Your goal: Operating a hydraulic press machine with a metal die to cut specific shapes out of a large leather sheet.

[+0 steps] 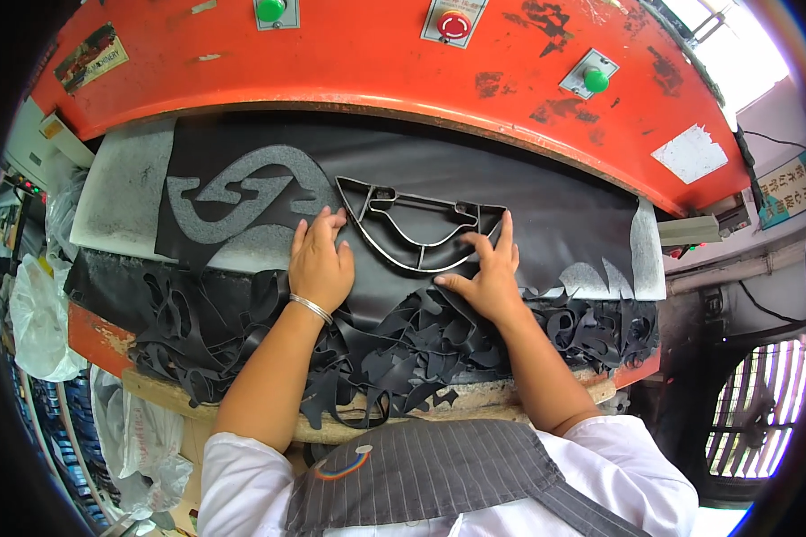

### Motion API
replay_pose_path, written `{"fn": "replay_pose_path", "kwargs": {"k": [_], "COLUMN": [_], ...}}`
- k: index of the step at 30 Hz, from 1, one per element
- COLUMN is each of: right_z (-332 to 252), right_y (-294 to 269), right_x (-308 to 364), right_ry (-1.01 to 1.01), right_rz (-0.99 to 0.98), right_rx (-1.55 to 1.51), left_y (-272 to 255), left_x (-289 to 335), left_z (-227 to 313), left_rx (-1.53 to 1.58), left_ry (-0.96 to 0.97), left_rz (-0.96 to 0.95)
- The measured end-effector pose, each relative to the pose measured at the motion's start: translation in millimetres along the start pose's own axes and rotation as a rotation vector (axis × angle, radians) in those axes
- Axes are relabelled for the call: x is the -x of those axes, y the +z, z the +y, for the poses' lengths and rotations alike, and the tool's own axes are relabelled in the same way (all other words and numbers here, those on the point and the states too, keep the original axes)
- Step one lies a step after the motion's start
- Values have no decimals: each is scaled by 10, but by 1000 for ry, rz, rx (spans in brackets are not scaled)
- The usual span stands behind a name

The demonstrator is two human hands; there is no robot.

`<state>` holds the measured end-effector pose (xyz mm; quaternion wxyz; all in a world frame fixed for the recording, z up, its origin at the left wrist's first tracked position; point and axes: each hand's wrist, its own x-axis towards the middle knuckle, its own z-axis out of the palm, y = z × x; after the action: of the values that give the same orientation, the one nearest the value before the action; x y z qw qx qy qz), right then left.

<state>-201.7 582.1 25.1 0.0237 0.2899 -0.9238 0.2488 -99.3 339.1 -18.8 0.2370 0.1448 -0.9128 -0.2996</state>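
Observation:
A curved metal cutting die [420, 258], a crescent-like outline with an inner strip and short struts, sits on the black leather-like sheet [564, 206]. My right hand [491, 276] grips its right end, with the index finger along the pointed tip and the thumb by the lower curve. To the left of the die, my left hand [322, 261] lies on the sheet, its fingers stretched out with their tips close to the die's left corner. Whether those fingertips touch the metal, I cannot tell. Curved cut-out openings [188, 219] left of that hand show a grey surface beneath.
Black cut scraps [421, 345] pile up along the near edge. A white cutting board [116, 201] shows at the left under the sheet. Beyond stands an orange machine beam [358, 63] with a red button [454, 25] and green buttons [595, 80]. Plastic bags [40, 318] hang at left.

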Motion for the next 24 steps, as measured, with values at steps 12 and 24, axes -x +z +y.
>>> {"fn": "replay_pose_path", "kwargs": {"k": [12, 24], "right_z": [68, -156], "right_y": [288, -54], "right_x": [116, 140], "right_ry": [-117, -147], "right_rz": [197, 232], "right_rx": [-128, -19], "left_y": [-17, -313], "left_x": [42, -21], "left_z": [-63, -30], "left_rx": [120, 283], "left_ry": [-27, -100], "left_rz": [-7, 19]}}
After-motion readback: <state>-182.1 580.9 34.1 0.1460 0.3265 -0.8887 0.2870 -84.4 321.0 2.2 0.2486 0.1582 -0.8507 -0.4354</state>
